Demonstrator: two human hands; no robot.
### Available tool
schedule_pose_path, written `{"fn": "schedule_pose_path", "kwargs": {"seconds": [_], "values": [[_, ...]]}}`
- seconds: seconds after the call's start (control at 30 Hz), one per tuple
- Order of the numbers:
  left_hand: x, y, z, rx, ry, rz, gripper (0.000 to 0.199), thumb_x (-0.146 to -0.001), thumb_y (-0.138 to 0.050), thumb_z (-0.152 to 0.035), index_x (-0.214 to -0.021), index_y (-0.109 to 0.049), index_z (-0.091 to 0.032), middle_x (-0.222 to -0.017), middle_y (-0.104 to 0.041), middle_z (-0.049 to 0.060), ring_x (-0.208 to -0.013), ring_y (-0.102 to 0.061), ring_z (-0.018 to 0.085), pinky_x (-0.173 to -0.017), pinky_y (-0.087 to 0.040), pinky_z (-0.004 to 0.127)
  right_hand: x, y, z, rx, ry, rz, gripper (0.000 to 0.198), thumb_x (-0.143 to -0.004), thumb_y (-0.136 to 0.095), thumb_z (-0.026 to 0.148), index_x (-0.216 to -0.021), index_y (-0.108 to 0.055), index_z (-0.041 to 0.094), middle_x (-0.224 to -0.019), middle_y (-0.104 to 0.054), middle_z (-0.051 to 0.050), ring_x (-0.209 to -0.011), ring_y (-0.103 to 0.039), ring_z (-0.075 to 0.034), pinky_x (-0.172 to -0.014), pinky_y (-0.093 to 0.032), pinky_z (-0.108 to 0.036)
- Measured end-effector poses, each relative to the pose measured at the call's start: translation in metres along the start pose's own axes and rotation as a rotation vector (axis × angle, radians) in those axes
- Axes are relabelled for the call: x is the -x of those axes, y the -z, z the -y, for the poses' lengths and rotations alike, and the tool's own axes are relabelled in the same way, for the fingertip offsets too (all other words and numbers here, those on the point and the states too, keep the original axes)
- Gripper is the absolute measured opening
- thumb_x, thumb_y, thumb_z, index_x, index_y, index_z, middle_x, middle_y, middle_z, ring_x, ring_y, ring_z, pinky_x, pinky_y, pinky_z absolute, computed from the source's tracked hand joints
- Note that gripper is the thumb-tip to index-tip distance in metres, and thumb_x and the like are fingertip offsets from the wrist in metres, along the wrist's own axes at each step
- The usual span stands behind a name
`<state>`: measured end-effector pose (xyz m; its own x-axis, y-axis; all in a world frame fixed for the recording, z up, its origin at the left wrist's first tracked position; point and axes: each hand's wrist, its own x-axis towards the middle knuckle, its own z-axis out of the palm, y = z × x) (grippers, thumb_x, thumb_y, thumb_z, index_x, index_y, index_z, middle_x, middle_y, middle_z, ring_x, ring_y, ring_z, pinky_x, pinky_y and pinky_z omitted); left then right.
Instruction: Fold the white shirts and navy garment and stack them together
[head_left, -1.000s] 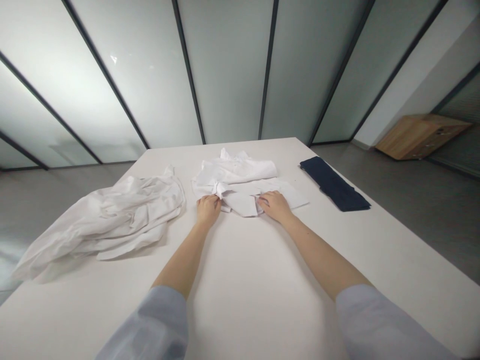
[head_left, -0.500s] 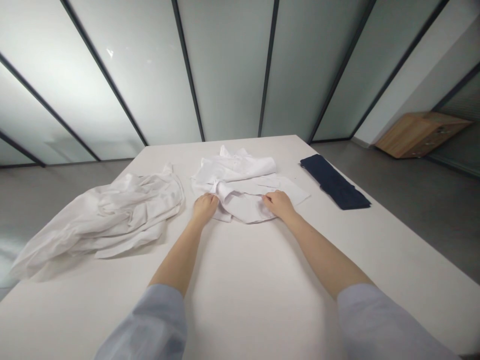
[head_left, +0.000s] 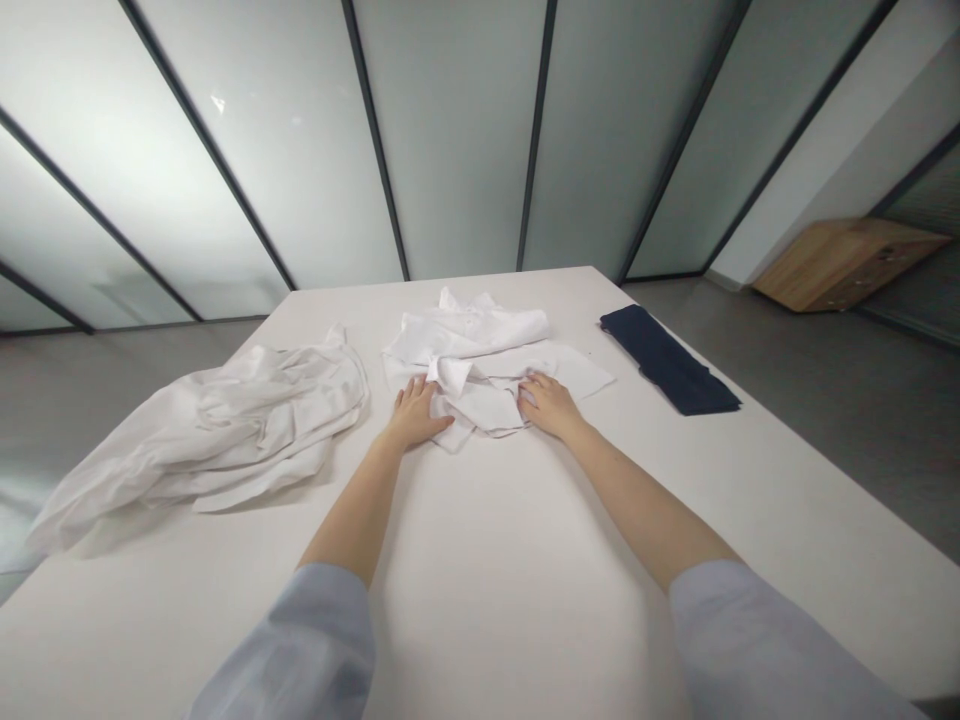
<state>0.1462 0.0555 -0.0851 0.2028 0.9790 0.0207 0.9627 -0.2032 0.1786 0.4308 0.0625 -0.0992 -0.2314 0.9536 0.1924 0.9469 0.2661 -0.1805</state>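
Note:
A crumpled white garment (head_left: 487, 335), which looks like a shirt, lies in the middle of the table with loose folds toward me. At its near left edge, my left hand (head_left: 414, 413) rests with the fingers spread and the thumb pointing right, touching the cloth. On the near right part of the same garment lies my right hand (head_left: 550, 404), palm down, fingers apart on the fabric. Neither hand grips the cloth. Between them a small fold of the garment stands up.
A heap of white cloth (head_left: 255, 420) covers the table's left side and hangs over its edge. Dark blue folded cloth (head_left: 667, 360) lies along the right edge of the white table (head_left: 510, 560). Beyond are frosted glass panels (head_left: 457, 140) and a wooden cabinet (head_left: 840, 262).
Both hands have let go of the garment's near edge, and their fingers have spread over the cloth. The near folds between them have dropped and bunched closer together.

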Motion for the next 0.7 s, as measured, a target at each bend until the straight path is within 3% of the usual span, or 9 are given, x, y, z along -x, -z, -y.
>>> {"fn": "schedule_pose_path", "kwargs": {"seconds": [0.13,0.2,0.27,0.4,0.5,0.6,0.7], "values": [[0.0,0.015,0.008,-0.017,-0.083,0.268,0.11,-0.064,-0.071,-0.06,-0.152,-0.02,-0.018,-0.161,-0.01,0.018,-0.148,-0.007,0.036,-0.116,-0.019,0.048,-0.001,-0.001,-0.006,0.039,-0.108,-0.012,0.035,-0.093,-0.046,0.026,-0.124,-0.062,0.021,-0.143,-0.05,-0.01,-0.131,-0.042,-0.026,-0.104,-0.036,-0.039],[0.0,0.022,0.012,-0.032,-0.091,0.388,0.117,-0.058,-0.075,-0.059,-0.153,-0.02,-0.018,-0.161,-0.008,0.018,-0.148,-0.007,0.037,-0.116,-0.019,0.048,-0.001,0.001,-0.008,0.048,-0.133,-0.017,0.034,-0.091,-0.049,0.026,-0.12,-0.065,0.021,-0.142,-0.051,-0.009,-0.129,-0.044,-0.027,-0.102,-0.037,-0.039],[0.0,0.025,0.014,-0.03,-0.105,0.428,0.114,-0.058,-0.075,-0.058,-0.152,-0.024,-0.019,-0.161,-0.012,0.017,-0.147,-0.012,0.036,-0.116,-0.021,0.046,-0.001,0.006,-0.007,0.053,-0.141,-0.025,0.032,-0.088,-0.052,0.028,-0.115,-0.068,0.023,-0.137,-0.056,-0.009,-0.122,-0.05,-0.028,-0.098,-0.039,-0.039],[-0.004,0.019,0.014,-0.018,-0.056,0.283,0.079,-0.078,-0.057,-0.058,-0.144,-0.039,-0.019,-0.156,-0.032,0.014,-0.144,-0.026,0.031,-0.114,-0.027,0.041,-0.002,0.016,-0.001,0.065,-0.125,-0.035,0.027,-0.088,-0.052,0.03,-0.095,-0.076,0.021,-0.108,-0.07,-0.011,-0.102,-0.059,-0.027,-0.087,-0.041,-0.036],[-0.006,0.011,0.007,-0.04,0.03,0.131,0.054,-0.091,-0.038,-0.049,-0.133,-0.052,-0.018,-0.147,-0.047,0.014,-0.138,-0.04,0.028,-0.11,-0.031,0.039,-0.003,0.019,0.004,0.044,-0.044,0.006,0.034,-0.091,-0.045,0.029,-0.081,-0.076,0.019,-0.088,-0.073,-0.01,-0.087,-0.062,-0.023,-0.079,-0.04,-0.032],[-0.006,0.005,-0.002,-0.061,0.136,0.068,0.054,-0.093,-0.035,-0.049,-0.127,-0.057,-0.015,-0.145,-0.047,0.018,-0.135,-0.042,0.033,-0.108,-0.034,0.046,-0.002,0.018,0.008,-0.025,0.061,0.048,0.031,-0.091,-0.046,0.028,-0.086,-0.075,0.02,-0.082,-0.073,-0.006,-0.082,-0.061,-0.02,-0.073,-0.039,-0.028],[-0.005,-0.001,-0.007,-0.075,0.221,0.034,0.064,-0.091,-0.038,-0.056,-0.133,-0.053,-0.011,-0.149,-0.039,0.022,-0.139,-0.034,0.038,-0.109,-0.029,0.053,-0.001,0.016,0.011,-0.079,0.105,0.056,0.027,-0.09,-0.052,0.036,-0.086,-0.073,0.02,-0.081,-0.072,-0.005,-0.082,-0.06,-0.019,-0.072,-0.038,-0.026]]}}
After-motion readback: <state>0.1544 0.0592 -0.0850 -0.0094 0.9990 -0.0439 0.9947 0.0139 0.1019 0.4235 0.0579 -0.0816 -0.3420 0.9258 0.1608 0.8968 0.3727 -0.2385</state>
